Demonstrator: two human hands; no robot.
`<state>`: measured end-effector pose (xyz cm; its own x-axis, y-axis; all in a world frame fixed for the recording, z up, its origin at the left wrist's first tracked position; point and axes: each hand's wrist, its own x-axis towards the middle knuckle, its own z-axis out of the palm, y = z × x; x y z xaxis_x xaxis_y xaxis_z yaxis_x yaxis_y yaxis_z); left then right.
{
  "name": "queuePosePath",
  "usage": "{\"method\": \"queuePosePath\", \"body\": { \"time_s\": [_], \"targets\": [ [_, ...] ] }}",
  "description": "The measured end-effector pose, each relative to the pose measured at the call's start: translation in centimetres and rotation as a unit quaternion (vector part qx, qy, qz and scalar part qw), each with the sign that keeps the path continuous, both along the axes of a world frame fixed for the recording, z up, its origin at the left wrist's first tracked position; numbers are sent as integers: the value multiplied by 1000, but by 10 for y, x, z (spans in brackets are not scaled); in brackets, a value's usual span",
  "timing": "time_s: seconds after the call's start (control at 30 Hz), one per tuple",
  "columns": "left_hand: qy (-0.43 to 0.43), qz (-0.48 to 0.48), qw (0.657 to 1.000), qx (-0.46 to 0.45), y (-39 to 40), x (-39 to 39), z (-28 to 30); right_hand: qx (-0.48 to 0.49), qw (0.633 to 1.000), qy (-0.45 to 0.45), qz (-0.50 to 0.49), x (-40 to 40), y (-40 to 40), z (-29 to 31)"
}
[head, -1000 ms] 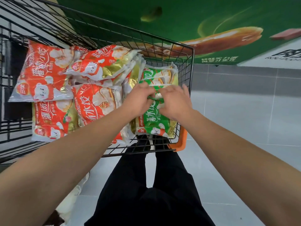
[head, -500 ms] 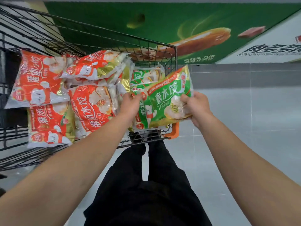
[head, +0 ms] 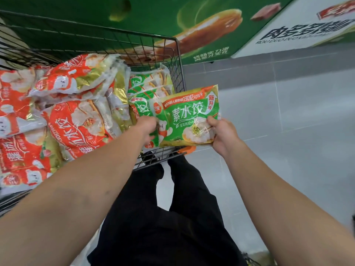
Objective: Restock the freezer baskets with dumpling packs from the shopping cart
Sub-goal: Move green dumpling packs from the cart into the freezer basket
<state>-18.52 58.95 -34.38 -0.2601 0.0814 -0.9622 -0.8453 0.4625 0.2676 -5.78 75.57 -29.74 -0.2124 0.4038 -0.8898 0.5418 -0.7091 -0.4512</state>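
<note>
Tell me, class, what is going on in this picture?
A person stands at a wire shopping cart piled with red dumpling packs and green ones. The right hand grips a green dumpling pack by its right edge, holding it above the cart's near corner. The left hand holds the pack's left side, next to the green packs still in the cart. No freezer basket is in view.

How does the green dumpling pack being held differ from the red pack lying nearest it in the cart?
The green pack is lifted over the cart's right edge, gripped by the left hand and the right hand; the red pack lies in the shopping cart, untouched. The green pack's printing is green with upright lettering; the red pack's is red-orange and reads tilted from here. Both are glossy bags picturing dumplings, with gold areas.
</note>
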Motion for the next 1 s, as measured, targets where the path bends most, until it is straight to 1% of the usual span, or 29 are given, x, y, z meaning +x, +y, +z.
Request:
{"method": "queuePosePath", "body": {
  "time_s": [0.1, 0.17, 0.23, 0.3, 0.37, 0.43, 0.53, 0.63, 0.7, 0.8, 1.0],
  "targets": [
    [-5, 48, 999, -3, 7, 5, 2, -11, 1000, 4, -3, 7, 5, -2],
    [-33, 99, 994, 22, 10, 7, 5, -13, 1000, 0, 1, 12, 13, -2],
    [-42, 143, 988, 41, 9, 6, 9, 9, 1000, -3, 21, 15, 27, -5],
    [-8, 174, 983, 53, 5, 7, 16, 27, 998, 6, 48, 14, 39, -3],
    [38, 195, 977, 77, 4, 9, 31, 26, 997, 27, 63, 10, 53, -1],
    [70, 207, 970, 102, 7, 12, 46, 25, 997, 28, 69, 6, 70, 5],
    [106, 197, 969, 108, 32, 18, 69, 22, 995, 43, 84, 2, 106, 18],
    [143, 186, 968, 89, 75, 24, 91, 24, 995, 52, 81, 6, 155, 40],
    [168, 159, 970, 79, 101, 24, 99, 40, 992, 52, 104, 8, 183, 53],
    [221, 101, 968, 54, 145, 15, 113, 113, 982, 45, 148, 9, 231, 69],
    [349, 11, 937, 17, 222, -26, 145, 260, 942, 0, 212, -11, 302, 93]
  ]
}}
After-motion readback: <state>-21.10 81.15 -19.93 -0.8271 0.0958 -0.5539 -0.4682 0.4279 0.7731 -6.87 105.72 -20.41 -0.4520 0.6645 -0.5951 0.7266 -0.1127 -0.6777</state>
